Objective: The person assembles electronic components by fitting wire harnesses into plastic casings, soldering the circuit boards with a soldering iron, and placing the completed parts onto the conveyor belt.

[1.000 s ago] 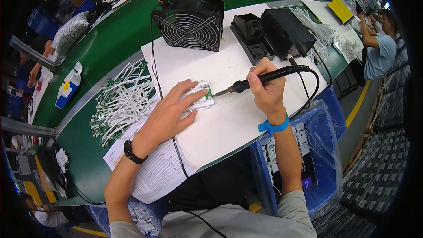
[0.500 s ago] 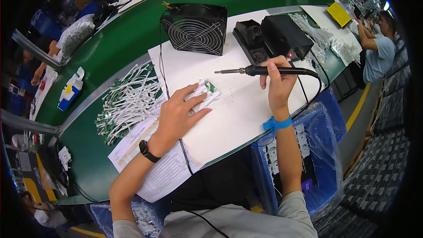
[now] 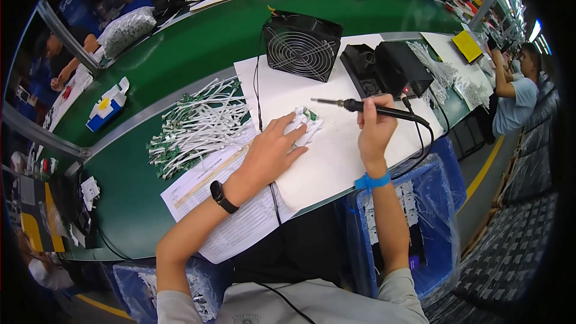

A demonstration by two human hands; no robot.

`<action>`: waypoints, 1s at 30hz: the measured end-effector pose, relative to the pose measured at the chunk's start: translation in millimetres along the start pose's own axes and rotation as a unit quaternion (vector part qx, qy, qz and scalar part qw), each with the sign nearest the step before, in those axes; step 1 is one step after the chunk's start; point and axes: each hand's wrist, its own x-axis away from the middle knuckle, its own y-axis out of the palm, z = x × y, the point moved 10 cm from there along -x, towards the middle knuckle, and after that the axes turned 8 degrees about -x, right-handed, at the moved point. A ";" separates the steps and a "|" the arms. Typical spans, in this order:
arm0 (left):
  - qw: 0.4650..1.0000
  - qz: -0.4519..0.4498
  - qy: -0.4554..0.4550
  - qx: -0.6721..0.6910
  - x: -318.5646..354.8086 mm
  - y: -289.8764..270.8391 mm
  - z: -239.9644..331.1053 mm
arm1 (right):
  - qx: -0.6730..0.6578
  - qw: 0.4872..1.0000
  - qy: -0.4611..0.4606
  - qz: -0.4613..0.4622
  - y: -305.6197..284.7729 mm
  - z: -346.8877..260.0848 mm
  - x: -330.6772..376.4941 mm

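My right hand point(image 3: 377, 132) is closed around the black handle of a soldering iron point(image 3: 353, 105), its metal tip pointing left just above a small white plastic part point(image 3: 311, 133). A little green circuit board point(image 3: 309, 114) sits at the far end of that part. My left hand point(image 3: 273, 151) rests with fingers spread against the part's left side, pressing on it against a white sheet point(image 3: 336, 165). Those fingers cover some of the part, and whether tip and board touch I cannot tell. Left of the hand lies a heap of white cables with green boards point(image 3: 198, 121).
Behind the part stand a black fan point(image 3: 303, 48) and a black soldering station point(image 3: 403, 67) with its holder point(image 3: 363, 63). A cord runs past my left hand over printed papers point(image 3: 228, 234). Plastic-lined blue bins point(image 3: 443, 222) sit at the table's front edge. Other people work nearby.
The whole view has shifted, so the table's things appear farther right. The soldering iron has come slightly closer to the white part. My left hand remains on the part.
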 end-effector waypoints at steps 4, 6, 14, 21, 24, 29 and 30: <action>0.999 0.035 -0.034 0.001 5.2 4.0 -1.5 | 0.054 0.996 -0.048 -0.042 9.5 7.7 8.1; 0.998 0.045 -0.045 -0.016 6.8 6.2 1.1 | 0.100 0.989 -0.079 -0.068 14.2 4.6 11.5; 0.994 0.006 -0.074 -0.082 5.1 17.0 12.4 | 0.087 0.987 -0.030 -0.132 27.2 9.8 16.3; 0.989 0.002 -0.073 -0.131 10.1 20.5 19.3 | 0.092 0.984 -0.022 -0.153 32.4 11.7 16.1; 0.978 -0.002 -0.066 -0.198 13.5 24.9 24.8 | 0.105 0.981 -0.016 -0.162 33.2 13.5 15.5; 0.964 -0.011 -0.064 -0.258 18.8 32.2 27.9 | 0.104 0.981 -0.013 -0.161 32.1 14.9 15.7; 0.967 -0.006 -0.062 -0.247 19.2 31.8 27.8 | 0.107 0.982 -0.009 -0.158 31.5 16.0 15.7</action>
